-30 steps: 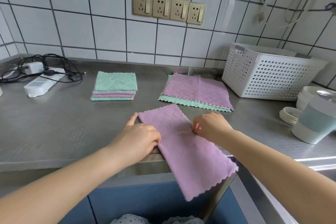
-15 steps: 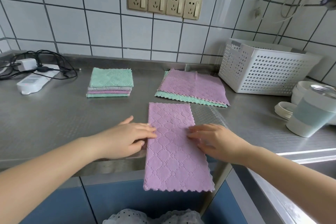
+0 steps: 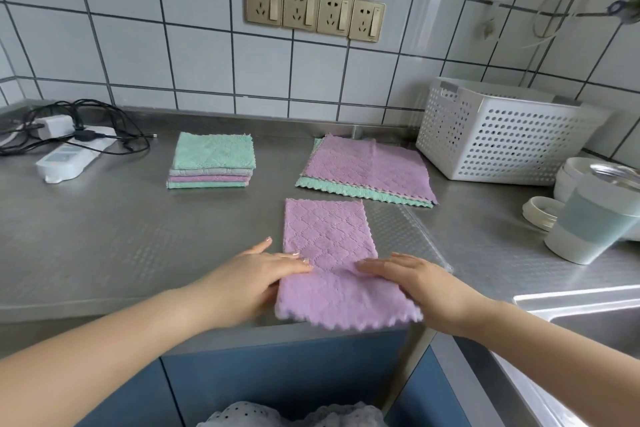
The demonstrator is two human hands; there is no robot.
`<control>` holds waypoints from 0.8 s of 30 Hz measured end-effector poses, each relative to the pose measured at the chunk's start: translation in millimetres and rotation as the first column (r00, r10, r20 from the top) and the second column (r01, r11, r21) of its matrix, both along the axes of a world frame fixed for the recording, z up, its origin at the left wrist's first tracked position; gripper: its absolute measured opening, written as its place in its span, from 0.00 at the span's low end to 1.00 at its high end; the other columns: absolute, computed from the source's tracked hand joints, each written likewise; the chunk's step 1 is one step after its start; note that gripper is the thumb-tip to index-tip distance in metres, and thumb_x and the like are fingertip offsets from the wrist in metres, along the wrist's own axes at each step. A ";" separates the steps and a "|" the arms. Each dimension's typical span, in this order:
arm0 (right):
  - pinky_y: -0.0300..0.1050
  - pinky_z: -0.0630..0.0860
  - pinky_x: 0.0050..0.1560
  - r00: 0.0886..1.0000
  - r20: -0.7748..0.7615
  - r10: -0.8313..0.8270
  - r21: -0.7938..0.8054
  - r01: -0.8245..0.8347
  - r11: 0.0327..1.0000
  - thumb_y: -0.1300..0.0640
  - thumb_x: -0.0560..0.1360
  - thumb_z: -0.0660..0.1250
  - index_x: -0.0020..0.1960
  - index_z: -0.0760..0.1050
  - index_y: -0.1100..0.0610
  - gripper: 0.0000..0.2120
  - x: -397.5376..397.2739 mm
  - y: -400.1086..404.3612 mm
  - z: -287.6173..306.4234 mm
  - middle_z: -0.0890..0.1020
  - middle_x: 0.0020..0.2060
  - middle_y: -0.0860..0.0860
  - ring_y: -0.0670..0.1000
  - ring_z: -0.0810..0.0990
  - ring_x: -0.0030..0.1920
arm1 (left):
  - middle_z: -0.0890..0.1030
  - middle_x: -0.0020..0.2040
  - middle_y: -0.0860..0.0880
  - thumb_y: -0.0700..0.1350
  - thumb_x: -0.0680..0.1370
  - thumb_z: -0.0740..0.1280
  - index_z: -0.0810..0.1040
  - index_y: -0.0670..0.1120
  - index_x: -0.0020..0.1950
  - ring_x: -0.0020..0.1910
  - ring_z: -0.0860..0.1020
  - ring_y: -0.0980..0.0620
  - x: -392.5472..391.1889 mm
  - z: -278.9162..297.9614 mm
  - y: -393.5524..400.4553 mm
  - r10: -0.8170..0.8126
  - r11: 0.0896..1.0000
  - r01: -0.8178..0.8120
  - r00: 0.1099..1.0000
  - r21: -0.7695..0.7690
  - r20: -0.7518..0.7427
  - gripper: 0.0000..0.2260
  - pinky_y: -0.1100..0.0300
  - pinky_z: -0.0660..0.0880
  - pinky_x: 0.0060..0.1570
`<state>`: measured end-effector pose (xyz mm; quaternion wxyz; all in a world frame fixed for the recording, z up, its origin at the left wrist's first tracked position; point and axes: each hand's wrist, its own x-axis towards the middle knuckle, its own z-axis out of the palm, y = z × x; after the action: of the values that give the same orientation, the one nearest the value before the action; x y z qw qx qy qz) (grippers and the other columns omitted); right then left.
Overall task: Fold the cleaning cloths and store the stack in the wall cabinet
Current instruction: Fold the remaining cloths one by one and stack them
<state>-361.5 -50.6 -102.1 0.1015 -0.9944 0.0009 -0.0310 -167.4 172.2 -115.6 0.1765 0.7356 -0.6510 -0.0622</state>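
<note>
A: What is different about the purple cloth (image 3: 330, 253) since a second ago?

B: Then it lay slanted, its near end drooping over the counter edge (image 3: 104, 308) toward 5 o'clock. Now it lies straight, long side running from 12 to 6, and its scalloped near edge only just overhangs the edge.

A: And the hands?

B: Both were curled, pinching its sides. Now the left hand (image 3: 256, 274) lies flat on its 9 o'clock border and the right hand (image 3: 412, 276) flat on its 3 o'clock border, fingers straight. Half a second ago they sat higher on the cloth; they have slid toward 6.
</note>
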 end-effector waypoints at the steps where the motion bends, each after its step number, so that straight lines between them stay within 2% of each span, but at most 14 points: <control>1: 0.38 0.69 0.65 0.997 0.028 -0.069 0.113 0.065 0.991 0.58 0.77 0.59 0.68 0.68 0.43 0.21 0.3 3.1 3.9 0.75 0.64 0.42 0.41 0.73 0.63 | 0.77 0.62 0.59 0.53 0.73 0.45 0.73 0.53 0.66 0.63 0.69 0.70 -1.4 5.7 -1.6 0.042 0.999 -0.045 0.994 -0.024 -0.105 0.26 0.69 0.46 0.72; 2: 0.38 0.72 0.58 0.989 0.053 -0.139 0.204 0.126 0.971 0.58 0.79 0.59 0.61 0.72 0.42 0.15 1.7 7.5 8.9 0.80 0.57 0.42 0.43 0.77 0.56 | 0.80 0.51 0.59 0.55 0.77 0.49 0.78 0.51 0.58 0.52 0.74 0.71 -2.9 11.7 -3.3 0.098 0.992 -0.110 0.980 -0.058 -0.175 0.21 0.76 0.57 0.64; 3: 0.40 0.74 0.51 0.976 0.078 -0.203 0.255 0.177 0.950 0.56 0.80 0.58 0.51 0.73 0.41 0.10 4.1 10.1 12.0 0.81 0.48 0.43 0.44 0.79 0.49 | 0.78 0.39 0.58 0.54 0.80 0.54 0.78 0.49 0.47 0.40 0.74 0.68 -3.8 14.9 -4.1 0.160 0.980 -0.181 0.962 -0.079 -0.221 0.16 0.78 0.64 0.50; 5: 0.37 0.70 0.41 0.944 0.112 -0.310 0.308 0.264 0.914 0.54 0.81 0.56 0.39 0.68 0.44 0.12 12.2 15.7 17.3 0.77 0.36 0.43 0.43 0.75 0.37 | 0.67 0.27 0.54 0.50 0.80 0.58 0.67 0.47 0.32 0.27 0.68 0.60 -5.3 18.3 -8.5 0.258 0.946 -0.303 0.920 -0.118 -0.296 0.17 0.68 0.64 0.33; 7: 0.33 0.66 0.37 0.910 0.143 -0.389 0.402 0.306 0.863 0.55 0.81 0.57 0.36 0.66 0.45 0.15 22.7 18.0 19.1 0.75 0.33 0.41 0.41 0.71 0.34 | 0.63 0.26 0.54 0.50 0.79 0.61 0.64 0.46 0.31 0.24 0.62 0.58 -3.3 15.9 -15.2 0.290 0.910 -0.385 0.858 -0.157 -0.424 0.18 0.63 0.60 0.30; 9: 0.34 0.66 0.36 0.874 0.174 -0.453 0.461 0.335 0.822 0.56 0.80 0.59 0.37 0.68 0.47 0.13 35.7 14.1 17.0 0.75 0.33 0.41 0.45 0.71 0.36 | 0.66 0.27 0.53 0.51 0.78 0.64 0.71 0.45 0.40 0.26 0.62 0.58 2.2 14.1 -23.3 0.260 0.885 -0.425 0.789 -0.189 -0.556 0.11 0.60 0.61 0.32; 10: 0.36 0.66 0.37 0.857 0.180 -0.483 0.487 0.349 0.801 0.56 0.79 0.60 0.38 0.69 0.48 0.11 42.6 14.4 17.5 0.75 0.33 0.42 0.48 0.72 0.37 | 0.69 0.28 0.50 0.49 0.77 0.65 0.73 0.47 0.52 0.26 0.64 0.59 3.9 13.7 -27.0 0.260 0.876 -0.448 0.752 -0.179 -0.606 0.08 0.62 0.62 0.32; 12: 0.38 0.67 0.38 0.826 0.135 -0.547 0.532 0.406 0.743 0.56 0.78 0.62 0.51 0.73 0.50 0.02 56.6 11.8 16.8 0.76 0.39 0.45 0.51 0.75 0.44 | 0.78 0.36 0.39 0.45 0.78 0.65 0.58 0.53 0.74 0.32 0.72 0.58 4.5 15.1 -32.8 0.242 0.864 -0.470 0.699 -0.178 -0.672 0.27 0.64 0.67 0.36; 13: 0.37 0.68 0.38 0.813 0.088 -0.576 0.545 0.445 0.711 0.55 0.78 0.63 0.63 0.70 0.50 0.14 63.4 8.9 15.5 0.76 0.44 0.47 0.51 0.75 0.46 | 0.80 0.44 0.38 0.44 0.78 0.65 0.49 0.55 0.76 0.38 0.76 0.56 4.6 16.2 -35.0 0.252 0.863 -0.477 0.693 -0.167 -0.675 0.33 0.64 0.70 0.41; 15: 0.33 0.67 0.35 0.805 -0.014 -0.594 0.522 0.512 0.682 0.55 0.78 0.63 0.76 0.53 0.47 0.30 71.8 7.2 13.2 0.77 0.48 0.49 0.48 0.75 0.43 | 0.76 0.63 0.41 0.43 0.78 0.65 0.41 0.56 0.76 0.59 0.77 0.49 6.1 17.9 -38.8 0.289 0.873 -0.475 0.685 -0.110 -0.669 0.38 0.64 0.70 0.56; 17: 0.31 0.67 0.32 0.807 -0.044 -0.589 0.451 0.542 0.709 0.55 0.79 0.61 0.76 0.50 0.44 0.31 77.6 5.8 9.1 0.79 0.55 0.53 0.47 0.74 0.40 | 0.65 0.73 0.44 0.45 0.77 0.66 0.41 0.57 0.76 0.70 0.66 0.46 11.4 17.3 -40.5 0.323 0.896 -0.443 0.711 -0.041 -0.625 0.38 0.61 0.64 0.65; 19: 0.27 0.67 0.30 0.821 -0.025 -0.570 0.359 0.539 0.762 0.58 0.79 0.58 0.74 0.60 0.44 0.25 78.8 4.5 7.8 0.78 0.60 0.53 0.46 0.74 0.37 | 0.62 0.75 0.49 0.46 0.77 0.66 0.51 0.53 0.77 0.72 0.64 0.50 17.1 18.4 -44.1 0.348 0.916 -0.400 0.771 0.018 -0.534 0.33 0.65 0.61 0.65; 21: 0.29 0.67 0.31 0.832 -0.005 -0.554 0.293 0.531 0.795 0.60 0.79 0.56 0.69 0.69 0.47 0.21 79.7 5.1 8.8 0.79 0.61 0.52 0.47 0.75 0.36 | 0.68 0.72 0.49 0.47 0.77 0.67 0.63 0.49 0.74 0.69 0.68 0.50 17.8 22.5 -45.8 0.377 0.919 -0.388 0.818 0.067 -0.435 0.27 0.67 0.63 0.60; 24: 0.37 0.70 0.46 0.835 0.027 -0.549 0.220 0.531 0.818 0.61 0.79 0.55 0.67 0.73 0.51 0.19 83.2 6.3 6.8 0.78 0.62 0.53 0.54 0.80 0.52 | 0.71 0.70 0.48 0.48 0.77 0.67 0.65 0.47 0.73 0.67 0.70 0.50 18.8 24.3 -49.0 0.401 0.913 -0.394 0.819 0.105 -0.412 0.25 0.67 0.64 0.58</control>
<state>-278.4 -44.3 -95.3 0.1897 -0.9350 0.2813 -0.1028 -148.7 123.3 -91.3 0.3173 0.8248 -0.4287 -0.1875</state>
